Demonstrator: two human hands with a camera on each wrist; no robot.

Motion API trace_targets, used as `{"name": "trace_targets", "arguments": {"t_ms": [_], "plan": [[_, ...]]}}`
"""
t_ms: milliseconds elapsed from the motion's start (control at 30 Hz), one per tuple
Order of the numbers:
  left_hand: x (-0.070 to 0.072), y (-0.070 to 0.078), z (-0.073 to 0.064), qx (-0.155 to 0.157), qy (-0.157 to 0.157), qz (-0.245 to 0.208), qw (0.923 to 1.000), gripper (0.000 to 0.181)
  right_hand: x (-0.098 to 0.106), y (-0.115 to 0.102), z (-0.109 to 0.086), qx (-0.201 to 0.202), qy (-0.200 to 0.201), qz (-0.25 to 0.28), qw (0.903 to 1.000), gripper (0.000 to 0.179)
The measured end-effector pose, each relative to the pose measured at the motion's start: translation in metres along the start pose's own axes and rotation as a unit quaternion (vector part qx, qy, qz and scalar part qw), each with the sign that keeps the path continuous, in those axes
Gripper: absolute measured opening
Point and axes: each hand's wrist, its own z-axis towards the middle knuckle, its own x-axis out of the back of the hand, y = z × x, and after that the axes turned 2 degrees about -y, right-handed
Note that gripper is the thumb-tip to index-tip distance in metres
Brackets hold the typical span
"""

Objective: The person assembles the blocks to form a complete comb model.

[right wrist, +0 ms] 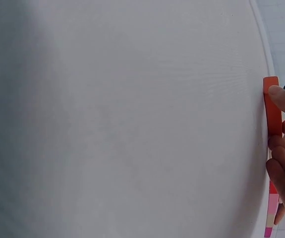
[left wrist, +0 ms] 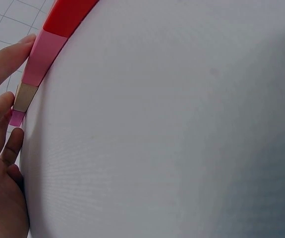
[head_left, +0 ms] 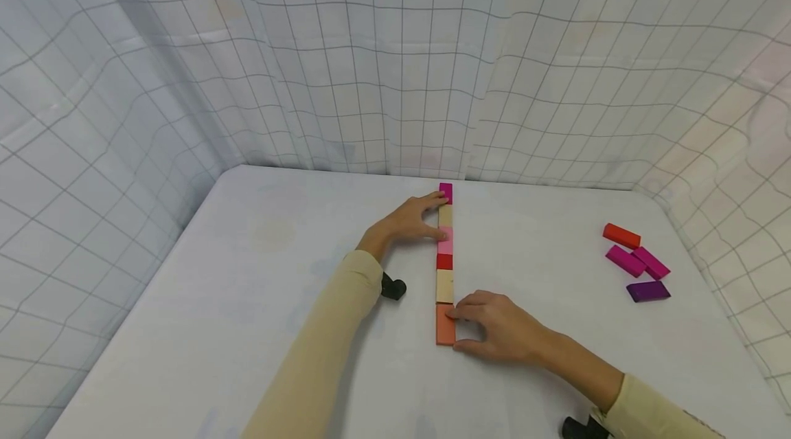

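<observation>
A straight row of flat wooden blocks runs away from the body along the table. From far to near it has a magenta block [head_left: 445, 187], a plain wood block [head_left: 445, 216], a pink block [head_left: 445, 244], a red block [head_left: 444, 261], a second plain wood block [head_left: 444, 286] and an orange block [head_left: 444, 333]. My left hand [head_left: 408, 220] reaches in from the left, thumb at the pink block and fingertips at the magenta one. From the right, my right hand [head_left: 503, 330] touches the orange block, its thumb near the block's near corner and fingertips over its right edge.
At the table's right lie a loose red-orange block [head_left: 621, 235], two magenta blocks [head_left: 625, 261] and a purple block [head_left: 648, 291]. White grid-patterned cloth [head_left: 346, 68] hangs around the white table [head_left: 247, 329]. A black wrist mount [head_left: 393, 287] sits at the left sleeve.
</observation>
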Motion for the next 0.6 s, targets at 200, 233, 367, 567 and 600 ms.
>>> {"name": "trace_targets", "arguments": {"t_ms": [200,233,367,567,600], "plan": [[0.0004,0.0001,-0.0003,-0.005,0.001,-0.004,1.0000,0.085,0.0015,-0.0017,0.0010,0.002,0.007,0.001,1.0000,0.045],[0.0006,0.0003,-0.0006,-0.004,0.002,-0.005,1.0000,0.085,0.0017,-0.0019,0.0012,0.002,0.008,0.001,1.0000,0.045],[0.0010,0.0008,-0.0007,0.000,0.002,-0.004,1.0000,0.085,0.0019,-0.0024,0.0018,0.000,0.010,-0.002,0.9999,0.045],[0.0008,-0.0007,-0.0003,0.008,0.001,-0.001,1.0000,0.086,0.0013,-0.0022,0.0024,-0.003,0.011,-0.005,0.9999,0.045],[0.0007,-0.0011,-0.0002,0.009,0.001,0.000,1.0000,0.086,0.0014,-0.0025,0.0024,-0.003,0.011,-0.005,0.9999,0.045]]}}
